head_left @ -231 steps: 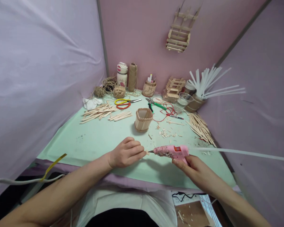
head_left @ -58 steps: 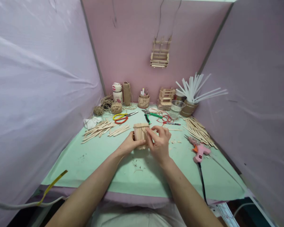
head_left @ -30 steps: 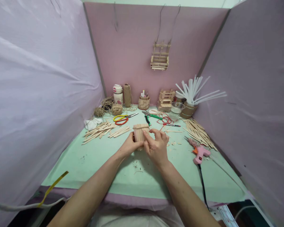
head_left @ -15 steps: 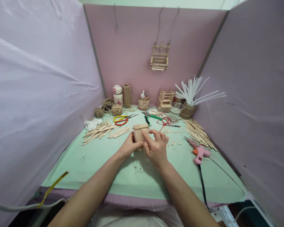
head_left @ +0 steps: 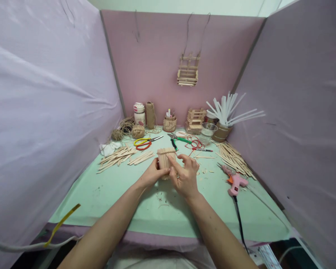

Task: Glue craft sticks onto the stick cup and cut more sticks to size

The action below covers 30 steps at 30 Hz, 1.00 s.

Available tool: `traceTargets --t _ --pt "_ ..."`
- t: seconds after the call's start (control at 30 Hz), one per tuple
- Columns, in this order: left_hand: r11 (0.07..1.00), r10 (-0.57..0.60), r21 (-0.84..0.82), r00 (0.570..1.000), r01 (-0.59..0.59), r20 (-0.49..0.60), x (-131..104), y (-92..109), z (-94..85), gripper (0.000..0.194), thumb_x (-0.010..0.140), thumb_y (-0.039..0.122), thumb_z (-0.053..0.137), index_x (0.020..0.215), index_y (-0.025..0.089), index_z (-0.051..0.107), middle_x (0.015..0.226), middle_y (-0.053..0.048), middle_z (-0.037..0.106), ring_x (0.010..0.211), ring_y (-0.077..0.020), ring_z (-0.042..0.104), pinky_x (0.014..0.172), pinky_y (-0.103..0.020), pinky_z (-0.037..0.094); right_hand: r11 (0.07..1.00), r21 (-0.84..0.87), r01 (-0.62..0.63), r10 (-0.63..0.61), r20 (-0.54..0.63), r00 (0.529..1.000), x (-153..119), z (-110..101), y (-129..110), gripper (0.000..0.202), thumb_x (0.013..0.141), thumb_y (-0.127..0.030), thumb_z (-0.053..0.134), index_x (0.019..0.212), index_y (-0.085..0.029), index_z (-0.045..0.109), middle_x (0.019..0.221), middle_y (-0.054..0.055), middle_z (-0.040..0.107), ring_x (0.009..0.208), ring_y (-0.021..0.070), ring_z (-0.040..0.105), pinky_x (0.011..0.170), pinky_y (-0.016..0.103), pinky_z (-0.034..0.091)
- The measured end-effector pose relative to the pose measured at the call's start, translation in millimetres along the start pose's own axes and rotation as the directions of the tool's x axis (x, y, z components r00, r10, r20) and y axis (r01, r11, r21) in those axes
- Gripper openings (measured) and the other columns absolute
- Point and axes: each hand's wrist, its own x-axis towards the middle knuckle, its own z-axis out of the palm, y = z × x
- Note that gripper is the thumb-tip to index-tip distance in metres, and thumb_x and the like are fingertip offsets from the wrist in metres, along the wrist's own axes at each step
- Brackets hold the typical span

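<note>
A small barrel-like piece made of wooden sticks (head_left: 162,160) is held above the middle of the green table. My left hand (head_left: 153,175) is closed round its left side and lower edge, the thumb across the front. With the index finger laid on the front face, my right hand (head_left: 184,176) holds the lower right side; its other fingers are curled. The underside of the piece is hidden. Behind it lie scissors with yellow and red handles (head_left: 142,143) and green-handled pliers (head_left: 183,140).
Wooden sticks lie in piles at left (head_left: 117,157) and right (head_left: 235,160). A pink glue gun (head_left: 235,184) with a black cord rests at right. Twine balls (head_left: 138,131), a plastic cup (head_left: 208,131) and a pot of white sticks (head_left: 221,132) stand behind.
The view has tilted slightly, so the back wall sits a little lower. My right index finger has shifted slightly on the front of the stick piece; both hands keep their hold.
</note>
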Motion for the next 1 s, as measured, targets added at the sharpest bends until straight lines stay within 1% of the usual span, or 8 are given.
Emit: traceTargets --t 0.2,0.43,0.53,0.6,0.7,0.77,0.87,1.0 --pt "0.999 0.015 0.035 1.0 -0.016 0.008 1 -2 -1.5 0.069 0.065 0.03 0.077 0.126 0.016 0.048 0.117 -0.013 0.063 0.112 -0.0292 0.058 0.094 -0.041 0.047 0.999 -0.036 -0.004 0.004 0.003 1.0 1 -2 -1 0.034 0.089 -0.027 0.049 0.117 -0.026 0.067 0.112 0.011 0.052 0.1 0.0282 0.045 0.086 0.045 0.032" --pt "0.998 0.035 0.043 0.999 -0.037 0.033 1 1 -1.7 0.071 0.065 0.028 0.077 0.127 0.016 0.046 0.126 -0.014 0.058 0.114 -0.0299 0.056 0.095 -0.041 0.046 1.0 -0.024 0.015 -0.015 -0.014 1.0 1 -2 -2 0.033 0.089 -0.027 0.049 0.116 -0.025 0.067 0.111 0.011 0.053 0.1 0.0284 0.045 0.085 0.045 0.033" --pt "0.998 0.041 0.04 0.998 -0.043 0.041 -1 4 -1.1 0.072 0.064 0.03 0.078 0.127 0.016 0.046 0.127 -0.015 0.058 0.115 -0.0308 0.056 0.095 -0.042 0.046 1.0 0.009 0.012 -0.012 -0.026 1.0 1 -2 -1 0.033 0.089 -0.026 0.049 0.117 -0.025 0.066 0.111 0.011 0.052 0.1 0.0281 0.046 0.086 0.047 0.034" --pt "0.997 0.068 0.035 0.996 -0.071 0.063 -1 8 -1.2 0.074 0.063 0.031 0.079 0.128 0.017 0.045 0.128 -0.015 0.057 0.117 -0.0311 0.055 0.096 -0.043 0.045 0.997 0.076 0.011 -0.005 -0.078 0.997 1 -4 0 0.035 0.088 -0.025 0.049 0.121 -0.024 0.063 0.113 0.01 0.049 0.1 0.0266 0.047 0.088 0.046 0.036" --pt "0.995 0.09 0.043 0.992 -0.095 0.093 1 15 -3.1 0.079 0.061 0.028 0.08 0.131 0.02 0.043 0.13 -0.014 0.056 0.119 -0.0312 0.053 0.096 -0.045 0.045 0.977 0.211 -0.035 0.079 -0.2 0.977 1 -13 6 0.039 0.087 -0.023 0.049 0.125 -0.022 0.057 0.113 0.01 0.046 0.101 0.0246 0.048 0.091 0.045 0.039" --pt "0.993 0.091 0.069 0.991 -0.097 0.097 5 19 -5.6 0.082 0.059 0.025 0.081 0.132 0.022 0.043 0.13 -0.013 0.056 0.117 -0.0309 0.054 0.095 -0.046 0.045 0.956 0.275 -0.099 0.169 -0.241 0.956 -1 -22 11 0.036 0.088 -0.023 0.049 0.122 -0.021 0.057 0.11 0.01 0.046 0.104 0.0247 0.048 0.093 0.045 0.04" --pt "0.984 0.123 0.111 0.985 -0.136 0.121 16 20 -10.8 0.084 0.057 0.021 0.08 0.132 0.022 0.042 0.13 -0.012 0.055 0.117 -0.0301 0.054 0.095 -0.045 0.045 0.932 0.304 -0.198 0.276 -0.241 0.93 -6 -36 22 0.028 0.088 -0.026 0.049 0.114 -0.019 0.06 0.107 0.01 0.048 0.106 0.0254 0.048 0.096 0.047 0.038" --pt "0.969 0.153 0.168 0.976 -0.179 0.155 29 15 -18.9 0.088 0.055 0.017 0.079 0.133 0.021 0.039 0.129 -0.012 0.055 0.116 -0.0293 0.054 0.097 -0.045 0.043 0.921 0.242 -0.306 0.359 -0.215 0.908 -15 -53 46 0.022 0.088 -0.029 0.05 0.103 -0.018 0.063 0.102 0.009 0.052 0.101 0.0255 0.051 0.093 0.046 0.039"
